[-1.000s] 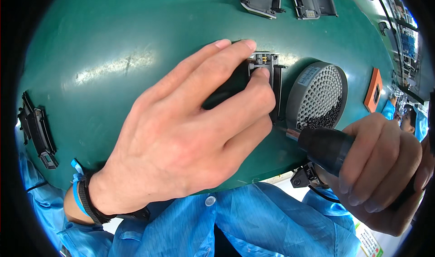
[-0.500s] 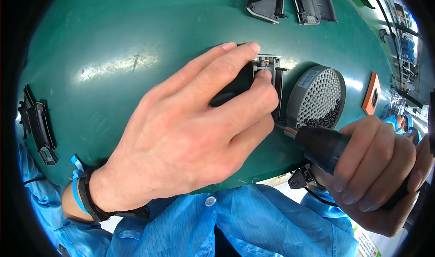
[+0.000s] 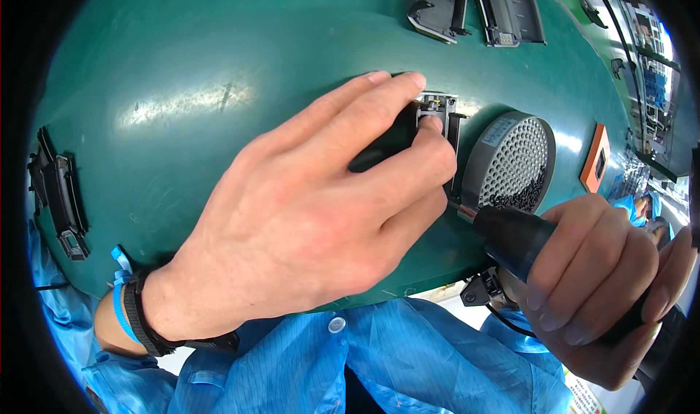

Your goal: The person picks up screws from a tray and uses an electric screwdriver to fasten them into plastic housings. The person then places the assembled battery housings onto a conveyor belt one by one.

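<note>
My left hand (image 3: 313,202) is closed over a black plastic housing part (image 3: 436,107), pressing it down on the table. A small metal piece shows at the part's far end, by my fingertips; most of the rest lies hidden under the hand. In my right hand (image 3: 598,283) is a black electric screwdriver (image 3: 514,240), gripped around its body. Its bit points left at the near end of the part, close beside my left fingers; the very tip is hard to see. Right of the part, a round grey dish (image 3: 475,173) with a perforated plate holds many small black screws (image 3: 521,194).
Two dark plastic housings (image 3: 441,9) lie at the far edge of view, and more black parts (image 3: 67,202) at the left on the green table (image 3: 168,42). An orange frame (image 3: 596,157) lies right of the dish. Another person in blue (image 3: 636,206) appears at far right.
The view has shifted slightly. My left hand keeps its hold on the part, and the screwdriver stays at its near end; my right hand has moved a little to the left.
</note>
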`<action>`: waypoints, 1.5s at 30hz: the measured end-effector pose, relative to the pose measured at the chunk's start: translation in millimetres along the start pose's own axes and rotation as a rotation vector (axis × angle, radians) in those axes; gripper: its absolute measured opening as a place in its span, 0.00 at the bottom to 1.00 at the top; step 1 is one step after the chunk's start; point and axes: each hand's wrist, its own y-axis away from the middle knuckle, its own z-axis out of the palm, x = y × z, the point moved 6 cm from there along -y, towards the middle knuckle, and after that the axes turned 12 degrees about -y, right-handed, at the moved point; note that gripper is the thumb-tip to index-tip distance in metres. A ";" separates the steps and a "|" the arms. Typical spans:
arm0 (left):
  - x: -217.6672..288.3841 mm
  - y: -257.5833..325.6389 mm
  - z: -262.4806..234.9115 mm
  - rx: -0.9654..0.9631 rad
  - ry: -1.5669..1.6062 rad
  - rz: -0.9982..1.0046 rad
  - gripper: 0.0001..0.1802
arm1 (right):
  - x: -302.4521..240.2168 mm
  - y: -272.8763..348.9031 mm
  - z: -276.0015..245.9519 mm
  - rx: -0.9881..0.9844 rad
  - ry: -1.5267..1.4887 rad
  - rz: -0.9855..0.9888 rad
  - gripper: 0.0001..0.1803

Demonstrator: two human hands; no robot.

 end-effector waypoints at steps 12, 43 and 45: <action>-0.3 -0.8 -2.0 -0.032 -0.003 -0.014 0.23 | 11.9 -2.9 -9.9 -0.025 -0.033 -0.034 0.16; 6.5 -11.4 -2.9 -0.150 -0.116 0.105 0.28 | -7.3 -28.5 -53.8 -0.149 0.077 0.099 0.23; 6.3 -10.2 -2.1 -0.148 -0.114 0.104 0.28 | -4.9 -28.3 -54.2 -0.158 0.076 0.099 0.23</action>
